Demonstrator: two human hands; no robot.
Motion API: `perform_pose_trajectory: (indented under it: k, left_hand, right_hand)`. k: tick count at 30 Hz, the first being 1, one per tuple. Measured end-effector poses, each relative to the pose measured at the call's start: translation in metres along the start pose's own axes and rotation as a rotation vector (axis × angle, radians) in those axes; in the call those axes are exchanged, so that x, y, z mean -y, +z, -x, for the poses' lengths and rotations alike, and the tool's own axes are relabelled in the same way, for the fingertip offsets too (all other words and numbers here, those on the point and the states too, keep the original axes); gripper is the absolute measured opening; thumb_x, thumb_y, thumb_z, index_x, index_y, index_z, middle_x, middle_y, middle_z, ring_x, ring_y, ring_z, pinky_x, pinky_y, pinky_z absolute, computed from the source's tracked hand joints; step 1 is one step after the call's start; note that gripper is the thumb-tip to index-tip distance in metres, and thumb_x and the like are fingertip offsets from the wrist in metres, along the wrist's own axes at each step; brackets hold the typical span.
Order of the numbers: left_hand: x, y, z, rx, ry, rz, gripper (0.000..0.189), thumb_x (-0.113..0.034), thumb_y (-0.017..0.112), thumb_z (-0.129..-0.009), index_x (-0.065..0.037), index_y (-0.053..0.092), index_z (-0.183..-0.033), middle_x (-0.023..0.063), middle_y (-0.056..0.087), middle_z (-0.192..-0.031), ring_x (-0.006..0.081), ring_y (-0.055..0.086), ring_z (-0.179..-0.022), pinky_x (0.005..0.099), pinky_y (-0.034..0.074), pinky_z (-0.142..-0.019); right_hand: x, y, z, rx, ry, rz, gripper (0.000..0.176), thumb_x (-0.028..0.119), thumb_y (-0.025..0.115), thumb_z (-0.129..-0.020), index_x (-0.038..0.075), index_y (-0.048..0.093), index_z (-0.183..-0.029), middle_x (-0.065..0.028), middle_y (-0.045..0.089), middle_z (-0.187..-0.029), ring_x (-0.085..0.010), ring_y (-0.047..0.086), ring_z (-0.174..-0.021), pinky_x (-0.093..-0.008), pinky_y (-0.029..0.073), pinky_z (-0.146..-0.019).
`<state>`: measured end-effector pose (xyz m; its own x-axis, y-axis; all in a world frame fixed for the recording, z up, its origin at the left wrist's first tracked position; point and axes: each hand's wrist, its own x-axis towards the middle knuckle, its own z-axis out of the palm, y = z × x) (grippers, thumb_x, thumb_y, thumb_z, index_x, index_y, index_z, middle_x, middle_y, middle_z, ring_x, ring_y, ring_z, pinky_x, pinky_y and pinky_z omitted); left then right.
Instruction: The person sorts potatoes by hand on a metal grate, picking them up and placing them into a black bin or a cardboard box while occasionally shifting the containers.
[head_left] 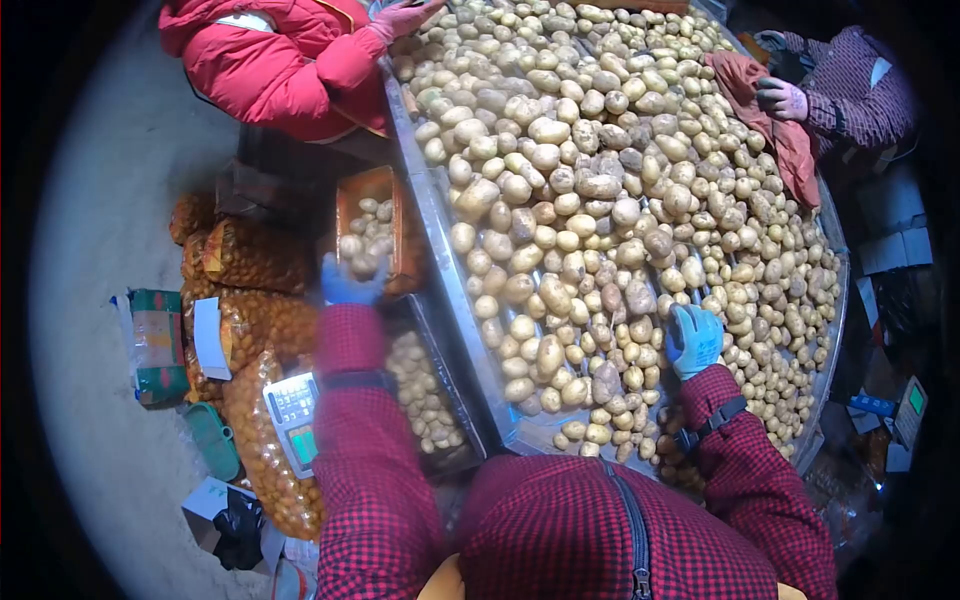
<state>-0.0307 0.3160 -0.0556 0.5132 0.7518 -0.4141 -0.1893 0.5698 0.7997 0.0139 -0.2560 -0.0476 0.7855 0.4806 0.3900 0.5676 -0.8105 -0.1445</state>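
Observation:
Potatoes (600, 185) cover a large metal-edged table (450, 260). My right hand (694, 340), in a blue glove, rests on the potatoes near the table's front, its fingers pointing forward; whether it grips one is hidden. My left hand (352, 282), also in a blue glove and blurred, is over the near end of an orange crate (401, 225) left of the table. Potatoes (369, 222) lie in that crate, and one or more blurred ones are at the left fingertips. Below it, a dark crate (465, 405) holds more potatoes (420, 390).
Filled net sacks (255, 255) stand at the left with a scale or keypad device (293, 415) on them. A green basket (211, 440) is beside them. One person in a red jacket (270, 65) is at the upper left, another in a checked sleeve (865, 95) at the upper right.

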Motion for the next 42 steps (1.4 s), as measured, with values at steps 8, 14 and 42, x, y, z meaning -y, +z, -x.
perform_pose_trajectory:
  k: [8, 14, 42]
  left_hand:
    - [0.009, 0.015, -0.059, 0.168, -0.203, 0.146, 0.047, -0.038, 0.053, -0.101, -0.005, 0.045, -0.134, 0.0146, 0.048, -0.127, 0.0333, 0.05, -0.117, 0.048, 0.048, -0.101]
    - [0.052, 0.144, 0.016, 0.561, 0.234, -0.699, 0.047, -0.028, 0.065, -0.097, -0.003, 0.054, -0.134, 0.0147, 0.056, -0.125, 0.0203, 0.061, -0.097, 0.0315, 0.055, -0.082]
    - [0.12, 0.239, 0.081, 0.568, 1.437, -1.956, 0.03, -0.017, 0.057, -0.088, -0.019, 0.064, -0.117, 0.0063, 0.06, -0.122, 0.0364, 0.047, -0.126, 0.0662, 0.026, -0.111]
  right_hand:
    - [0.0, -0.001, -0.001, -0.012, 0.009, -0.016, 0.037, 0.015, 0.067, -0.073, 0.012, 0.065, -0.11, -0.008, 0.064, -0.097, -0.0308, 0.06, -0.08, -0.0447, 0.045, -0.072]
    - [0.001, -0.001, 0.001, 0.013, 0.018, -0.015, 0.036, 0.018, 0.067, -0.073, 0.012, 0.065, -0.109, -0.0066, 0.063, -0.096, -0.0294, 0.059, -0.08, -0.0447, 0.045, -0.072]
    - [-0.004, 0.005, 0.006, 0.005, 0.04, -0.042, 0.037, 0.02, 0.068, -0.071, 0.012, 0.066, -0.107, -0.0062, 0.061, -0.093, -0.0275, 0.058, -0.079, -0.0438, 0.045, -0.073]
